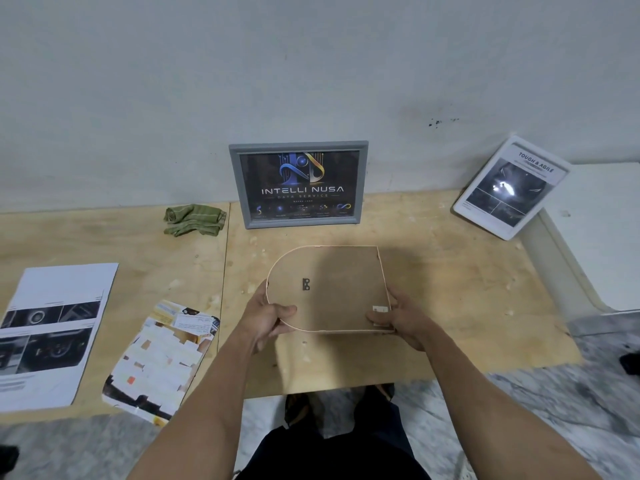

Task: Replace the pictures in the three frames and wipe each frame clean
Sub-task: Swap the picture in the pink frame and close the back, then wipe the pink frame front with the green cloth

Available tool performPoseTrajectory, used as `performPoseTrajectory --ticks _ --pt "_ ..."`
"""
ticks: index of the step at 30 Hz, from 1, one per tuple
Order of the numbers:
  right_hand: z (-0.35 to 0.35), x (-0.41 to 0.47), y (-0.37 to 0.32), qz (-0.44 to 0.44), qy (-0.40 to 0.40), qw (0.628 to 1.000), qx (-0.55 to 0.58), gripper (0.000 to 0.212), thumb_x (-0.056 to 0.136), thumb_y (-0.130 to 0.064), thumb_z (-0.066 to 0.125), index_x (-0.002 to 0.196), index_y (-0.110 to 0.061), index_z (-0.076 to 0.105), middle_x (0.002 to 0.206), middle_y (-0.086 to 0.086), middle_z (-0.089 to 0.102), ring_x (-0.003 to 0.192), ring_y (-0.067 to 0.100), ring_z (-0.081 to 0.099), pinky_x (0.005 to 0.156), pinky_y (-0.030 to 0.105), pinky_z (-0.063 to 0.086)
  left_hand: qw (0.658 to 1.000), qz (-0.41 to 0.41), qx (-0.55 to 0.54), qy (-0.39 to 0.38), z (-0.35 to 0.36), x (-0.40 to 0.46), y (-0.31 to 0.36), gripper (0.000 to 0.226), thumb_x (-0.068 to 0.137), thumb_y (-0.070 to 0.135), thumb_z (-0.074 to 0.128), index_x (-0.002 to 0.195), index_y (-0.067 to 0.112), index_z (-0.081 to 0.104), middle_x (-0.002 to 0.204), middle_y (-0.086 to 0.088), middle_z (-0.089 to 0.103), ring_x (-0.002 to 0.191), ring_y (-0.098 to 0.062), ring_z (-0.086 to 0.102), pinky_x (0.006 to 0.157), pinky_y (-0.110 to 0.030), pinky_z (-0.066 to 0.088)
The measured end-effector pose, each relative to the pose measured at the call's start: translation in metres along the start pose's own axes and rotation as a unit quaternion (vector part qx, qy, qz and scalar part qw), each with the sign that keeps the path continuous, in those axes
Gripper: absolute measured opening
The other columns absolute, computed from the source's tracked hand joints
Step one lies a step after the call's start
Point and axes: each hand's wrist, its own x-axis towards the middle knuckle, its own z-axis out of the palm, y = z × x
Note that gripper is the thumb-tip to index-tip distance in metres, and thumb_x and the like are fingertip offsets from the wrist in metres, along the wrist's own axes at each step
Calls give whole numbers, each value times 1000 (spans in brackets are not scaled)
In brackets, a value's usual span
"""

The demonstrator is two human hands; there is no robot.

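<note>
I have my left hand [268, 315] and right hand [398, 318] curled on opposite edges of the arch-shaped brown fibreboard-backed frame [329, 289], back up, probably to reach its clips. Left of my hands lie loose prints [57, 327]; beyond them, a green cloth [194, 220] and grey frame [299, 183].

An arched frame [329, 289] lies back side up, brown board showing, with 1 small metal hanger [305, 284]. A grey frame [298, 184] stands against the wall. A white frame [512, 187] leans tilted at the right. A crumpled green cloth [194, 220] lies left of the grey frame.
</note>
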Motion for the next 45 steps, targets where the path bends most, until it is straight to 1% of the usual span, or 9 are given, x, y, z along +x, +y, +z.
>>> performPoseTrajectory --ticks 9,13,21,25,31,36,40,42,45 --pt "8 -5 -30 6 72 995 74 25 93 -15 57 118 -13 60 104 6 69 89 21 64 73 36 53 998 -9 -7 -57 -18 -6 9 75 80 -18 64 138 28 52 124 -12 67 97 -33 69 66 -41 62" --pt "19 -4 -48 -58 118 991 34 8 88 -12 63 92 -16 68 82 2 68 73 18 59 65 29 47 1000 -8 11 -25 -28 -5 12 70 83 -7 68 140 30 50 105 -8 75 90 -34 65 83 -54 58" --pt "57 -14 -109 -175 55 983 23 19 85 -6 67 103 -4 63 96 19 73 75 27 67 73 40 54 993 57 -76 68 -35 -14 46 64 88 0 67 138 33 45 111 -7 70 84 -25 68 62 -37 62" --pt "88 -20 -132 -271 35 962 24 18 86 2 62 100 -9 63 98 13 73 82 25 69 77 39 57 984 103 16 144 -32 -22 70 61 93 12 64 149 16 40 107 -11 68 86 -26 63 79 -39 55" --pt "136 -34 -134 -536 23 781 -318 13 87 -10 61 99 -15 64 87 0 63 79 16 53 72 32 43 988 106 -46 101 -11 -61 124 54 93 60 52 97 8 66 78 -8 67 71 -26 68 69 -39 61" --pt "136 -29 -119 -578 -93 656 -476 38 78 -17 62 117 -18 60 109 4 57 102 25 49 93 42 43 966 123 -143 177 -12 -86 122 24 91 6 56 113 -3 64 92 -15 71 69 -26 68 47 -29 55" --pt "130 -30 -120 -488 -58 711 -503 77 76 -71 51 142 -37 33 139 1 30 128 20 25 108 38 23 954 133 -160 216 -23 -109 96 17 93 4 55 102 -3 68 106 -20 70 85 -32 68 65 -36 57" --pt "130 -28 -126 -426 49 774 -466 72 83 -69 39 143 -30 30 138 5 32 125 22 30 105 41 27 947 149 -179 222 -26 -122 78 17 96 6 52 102 0 67 108 -20 70 89 -33 68 73 -38 56" --pt "136 -26 -138 -268 3 880 -393 56 95 -62 25 119 -17 49 113 10 56 103 28 53 87 41 42 937 185 -212 207 -26 -138 57 22 98 6 49 113 -1 65 108 -20 71 91 -33 70 76 -40 58"
